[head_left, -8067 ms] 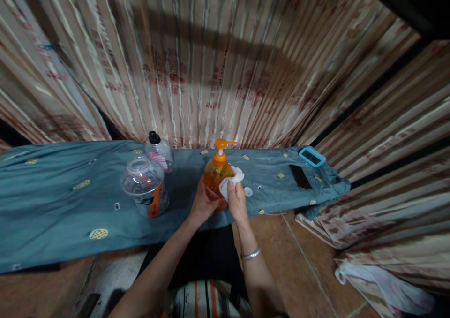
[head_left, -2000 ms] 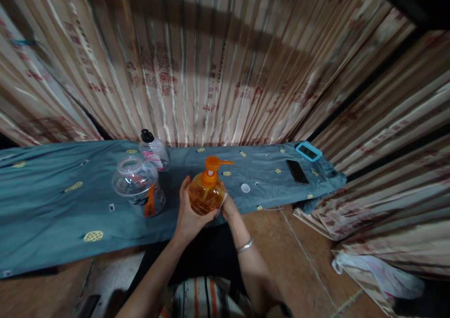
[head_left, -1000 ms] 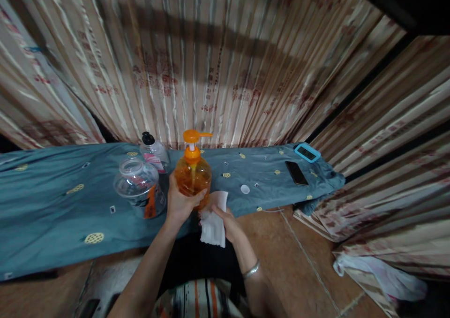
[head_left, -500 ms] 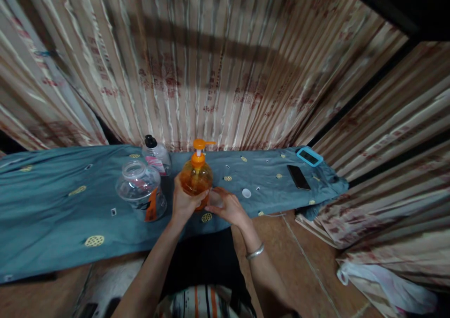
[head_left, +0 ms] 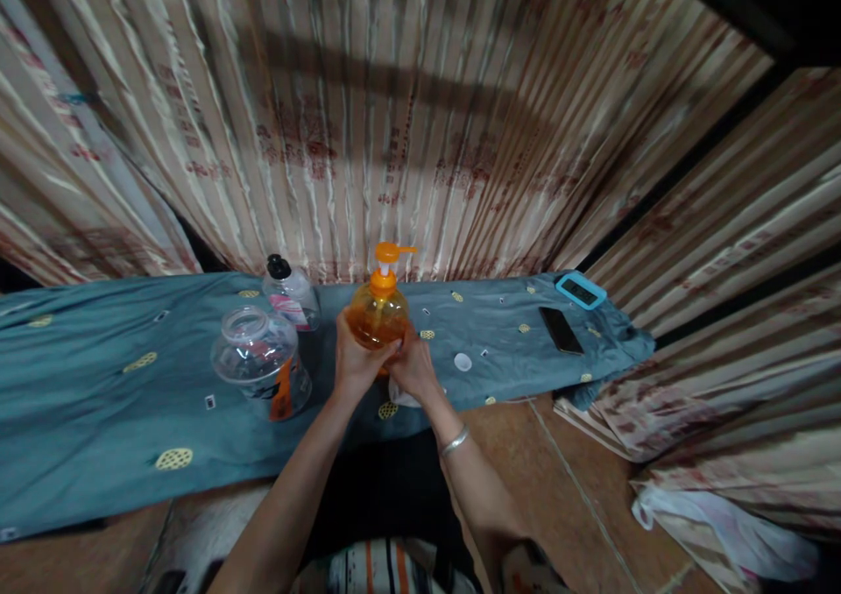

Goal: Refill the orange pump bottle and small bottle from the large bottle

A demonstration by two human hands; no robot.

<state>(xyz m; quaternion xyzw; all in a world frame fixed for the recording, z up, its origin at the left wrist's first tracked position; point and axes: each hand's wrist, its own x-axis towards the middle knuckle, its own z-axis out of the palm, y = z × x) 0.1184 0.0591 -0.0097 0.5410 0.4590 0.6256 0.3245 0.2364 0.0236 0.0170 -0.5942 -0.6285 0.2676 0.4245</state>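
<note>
A clear pump bottle (head_left: 378,321) with orange liquid and an orange pump head stands upright between my hands. My left hand (head_left: 355,359) wraps round its left side, thumb across the front. My right hand (head_left: 415,362) grips the lower right side, its fingertips partly hidden by the bottle. Below my right hand lies a whitish, see-through thing (head_left: 402,395), too covered to name. Left of the bottle is an open clear plastic jar (head_left: 256,362) with an orange and black label. Behind that jar is a clear bottle (head_left: 293,296) with a black cap and pink label.
Blue-green cloth with yellow pineapples covers the long table (head_left: 131,419). A white round disc (head_left: 462,363) lies right of my hands. Farther right are a dark phone (head_left: 561,329) and a blue-framed digital clock (head_left: 581,291). A pleated curtain (head_left: 394,138) hangs directly behind.
The pump bottle has risen slightly and shifted right with my left hand. My right hand, earlier loosely spread beside the bottle's base, has closed on its lower side.
</note>
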